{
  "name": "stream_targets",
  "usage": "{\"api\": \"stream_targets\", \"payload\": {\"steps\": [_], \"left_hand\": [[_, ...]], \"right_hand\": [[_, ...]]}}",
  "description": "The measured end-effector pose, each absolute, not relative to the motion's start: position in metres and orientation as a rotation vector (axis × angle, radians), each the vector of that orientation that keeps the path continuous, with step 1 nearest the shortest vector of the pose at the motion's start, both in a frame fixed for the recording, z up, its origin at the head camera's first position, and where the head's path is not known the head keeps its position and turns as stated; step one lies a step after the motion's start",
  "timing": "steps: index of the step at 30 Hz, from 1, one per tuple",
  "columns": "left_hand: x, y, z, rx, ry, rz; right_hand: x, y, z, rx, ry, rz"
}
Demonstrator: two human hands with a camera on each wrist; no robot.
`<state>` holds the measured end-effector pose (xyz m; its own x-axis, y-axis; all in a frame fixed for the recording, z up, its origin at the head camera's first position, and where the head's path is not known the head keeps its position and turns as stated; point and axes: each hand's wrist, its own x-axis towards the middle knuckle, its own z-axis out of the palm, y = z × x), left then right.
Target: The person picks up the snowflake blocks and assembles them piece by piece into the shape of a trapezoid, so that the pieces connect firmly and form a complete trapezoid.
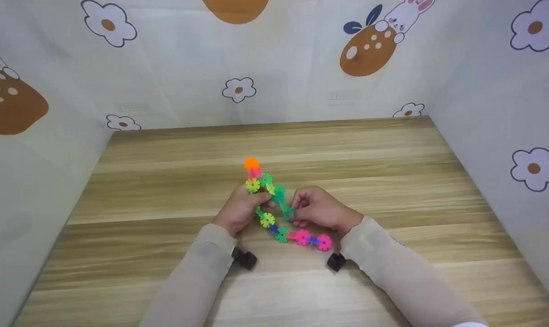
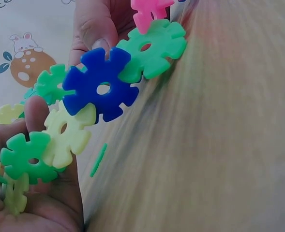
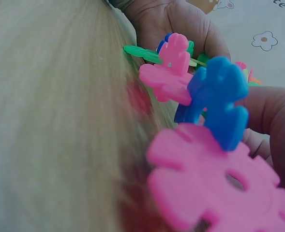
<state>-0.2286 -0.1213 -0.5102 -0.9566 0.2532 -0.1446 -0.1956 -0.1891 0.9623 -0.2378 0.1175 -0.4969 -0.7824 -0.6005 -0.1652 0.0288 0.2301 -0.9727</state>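
Note:
A chain of slotted snowflake discs (image 1: 267, 220), in yellow, green, blue and pink, bends in a loop between the hands. My left hand (image 1: 240, 209) grips its left side, thumb laid across, with green and pale yellow discs at the fingers in the left wrist view. An orange disc (image 1: 251, 163) tops the bend. My right hand (image 1: 322, 209) pinches the green disc (image 1: 289, 214) ending the inner strand. The other strand runs low towards the right, ending in a pink disc (image 1: 324, 242), large in the right wrist view beside a blue disc (image 3: 224, 101).
Both hands work over a wood-grain table (image 1: 165, 181). Pale cloth walls (image 1: 174, 68) with flowers and rabbits stand at the back and sides. A black wrist mount (image 1: 245, 259) sits on the left cuff, another (image 1: 336, 262) by the right.

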Motion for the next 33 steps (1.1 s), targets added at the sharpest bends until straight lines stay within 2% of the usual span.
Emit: {"api": "stream_targets", "payload": {"steps": [22, 33], "left_hand": [[-0.23, -0.1169, -0.5081, 0.042, 1.888, 2.199], [-0.2275, -0.1154, -0.5057, -0.047, 1.928, 2.187]], "right_hand": [[-0.2358, 0.1126, -0.4987, -0.34, 1.96, -1.664], [-0.2402, 0.1134, -0.4976, -0.437, 1.961, -1.674]]}}
